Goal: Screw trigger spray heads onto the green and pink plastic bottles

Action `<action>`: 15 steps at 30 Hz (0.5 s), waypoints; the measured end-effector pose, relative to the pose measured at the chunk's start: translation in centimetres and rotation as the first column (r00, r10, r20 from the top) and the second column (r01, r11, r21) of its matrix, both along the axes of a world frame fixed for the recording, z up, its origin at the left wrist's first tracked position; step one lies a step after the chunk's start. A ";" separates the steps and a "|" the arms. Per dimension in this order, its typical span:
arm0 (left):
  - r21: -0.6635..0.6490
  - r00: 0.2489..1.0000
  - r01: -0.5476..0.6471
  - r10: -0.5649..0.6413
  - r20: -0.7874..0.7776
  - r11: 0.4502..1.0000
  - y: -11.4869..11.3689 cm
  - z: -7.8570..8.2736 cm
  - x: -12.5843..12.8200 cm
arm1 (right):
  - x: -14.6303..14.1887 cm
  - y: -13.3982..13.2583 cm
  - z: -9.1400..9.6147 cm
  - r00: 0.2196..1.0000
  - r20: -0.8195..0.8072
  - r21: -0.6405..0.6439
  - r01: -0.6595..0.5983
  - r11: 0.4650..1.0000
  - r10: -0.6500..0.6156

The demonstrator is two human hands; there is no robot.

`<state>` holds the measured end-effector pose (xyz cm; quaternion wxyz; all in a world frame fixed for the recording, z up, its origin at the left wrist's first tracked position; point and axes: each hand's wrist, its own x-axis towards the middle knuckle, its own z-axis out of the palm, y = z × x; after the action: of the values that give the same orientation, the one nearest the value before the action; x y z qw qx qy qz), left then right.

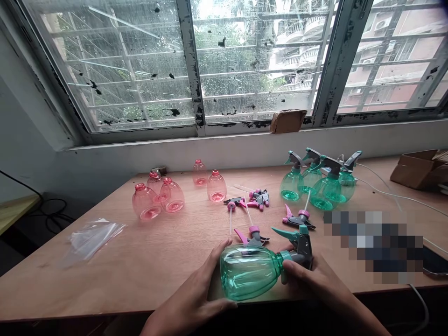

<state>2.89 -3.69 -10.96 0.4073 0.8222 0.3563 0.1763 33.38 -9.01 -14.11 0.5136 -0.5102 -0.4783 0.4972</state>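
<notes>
The translucent green plastic spray bottle (pixel 250 270) is lying on its side at the near edge of the pale wooden table (pixel 140 261), between both hands. Its long axis is running left to right: rounded base toward the left hand (pixel 196 298), neck toward the right hand (pixel 315 280).

The left hand is cupping the belly, thumb spread over the top and palm against the base. The right hand is closing around the neck collar, pinching the teal and grey trigger sprayer head (pixel 299 245), whose nozzle is pointing away and leftward. Each hand is nearest its own end.

Further back, loose pink trigger heads with dip tubes (pixel 255 198) are lying mid-table, empty pink plastic bottles (pixel 157 198) are standing to the left, and assembled green sprayers (pixel 320 179) are clustering to the right.

I am seeing no readable writing, label or brand anywhere.
</notes>
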 end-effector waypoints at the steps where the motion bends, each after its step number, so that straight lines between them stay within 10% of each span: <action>1: 0.001 1.000 0.000 0.000 0.001 1.000 0.0 0.0 0.0 | 0.0 0.0 0.0 1.000 0.002 0.001 -0.002 1.000 0.002; 15: -0.059 0.994 0.078 -0.073 0.081 0.995 0.6 0.4 -0.6 | -0.2 0.0 0.6 0.999 0.050 -0.011 -0.010 1.000 0.011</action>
<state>2.29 -3.10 -10.58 0.4529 0.8144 0.3139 0.1821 33.13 -9.06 -13.53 0.4960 -0.5228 -0.4910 0.4896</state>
